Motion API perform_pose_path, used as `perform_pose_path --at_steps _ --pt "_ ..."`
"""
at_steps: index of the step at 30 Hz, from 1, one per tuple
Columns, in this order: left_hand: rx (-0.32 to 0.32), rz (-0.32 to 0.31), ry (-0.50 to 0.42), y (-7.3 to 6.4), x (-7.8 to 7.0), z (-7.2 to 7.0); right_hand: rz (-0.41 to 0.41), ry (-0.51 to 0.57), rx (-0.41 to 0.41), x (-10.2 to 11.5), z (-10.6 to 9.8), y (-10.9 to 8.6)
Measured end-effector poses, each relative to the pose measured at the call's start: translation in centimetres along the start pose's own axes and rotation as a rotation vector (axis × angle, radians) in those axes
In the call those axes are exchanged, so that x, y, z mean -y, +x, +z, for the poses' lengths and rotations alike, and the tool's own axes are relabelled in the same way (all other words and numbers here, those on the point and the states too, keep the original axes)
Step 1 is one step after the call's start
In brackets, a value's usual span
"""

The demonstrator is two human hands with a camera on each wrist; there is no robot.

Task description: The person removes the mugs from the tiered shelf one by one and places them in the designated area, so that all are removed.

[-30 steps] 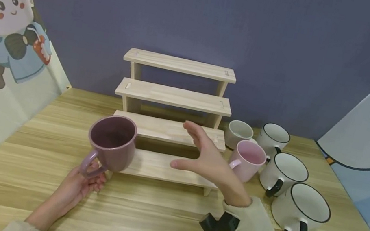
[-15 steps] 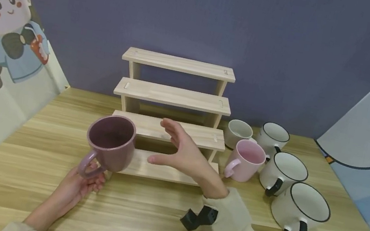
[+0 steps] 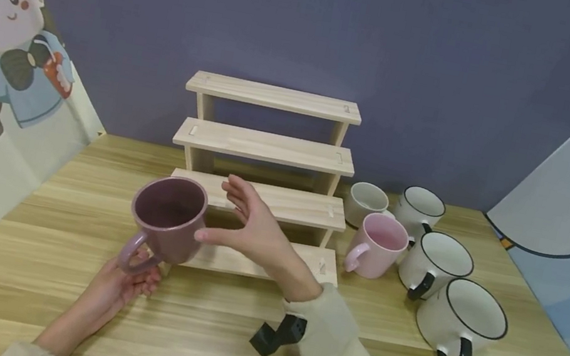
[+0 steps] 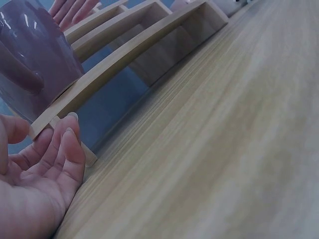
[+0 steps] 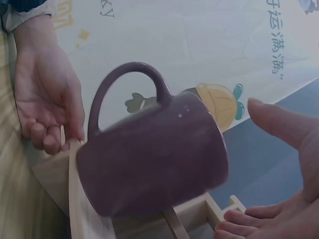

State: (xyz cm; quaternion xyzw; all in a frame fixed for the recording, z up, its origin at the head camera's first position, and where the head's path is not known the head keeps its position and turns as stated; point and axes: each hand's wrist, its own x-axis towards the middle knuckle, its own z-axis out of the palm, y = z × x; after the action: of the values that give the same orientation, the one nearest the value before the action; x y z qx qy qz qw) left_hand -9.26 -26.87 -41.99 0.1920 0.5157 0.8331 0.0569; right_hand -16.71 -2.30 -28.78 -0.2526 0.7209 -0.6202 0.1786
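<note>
A mauve mug [image 3: 168, 221] stands on the left end of the lowest step of a pale wooden tiered shelf [image 3: 247, 260], its handle turned toward the front left. My left hand [image 3: 114, 285] holds that step's front left corner, thumb at the board's end and fingers curled beneath, as the left wrist view [image 4: 42, 169] shows. To the mug's right, my right hand [image 3: 260, 234] hovers with thumb and fingers spread apart. In the head view its thumb tip overlaps the mug's right side; the right wrist view shows a gap between the thumb [image 5: 279, 119] and the mug.
Right of the shelf stand a pink mug [image 3: 375, 251], a small off-white cup [image 3: 360, 207] and several white mugs with black rims, the nearest [image 3: 450, 325] being the largest. A dark blue wall [image 3: 290, 20] rises behind; printed panels flank the wooden table [image 3: 188, 339].
My right hand has moved left across the front of the shelf, up to the mauve mug. The left hand and the mug have stayed in place.
</note>
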Motion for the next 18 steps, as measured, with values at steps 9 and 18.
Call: perform_pose_path --at_steps 9,18 --pt "-0.002 0.008 -0.003 -0.1 -0.1 -0.1 0.0 0.039 -0.01 0.2 1.9 0.9" --pt "0.004 -0.001 0.0 0.1 -0.1 0.1 -0.02 0.025 -0.031 -0.2 3.0 1.6"
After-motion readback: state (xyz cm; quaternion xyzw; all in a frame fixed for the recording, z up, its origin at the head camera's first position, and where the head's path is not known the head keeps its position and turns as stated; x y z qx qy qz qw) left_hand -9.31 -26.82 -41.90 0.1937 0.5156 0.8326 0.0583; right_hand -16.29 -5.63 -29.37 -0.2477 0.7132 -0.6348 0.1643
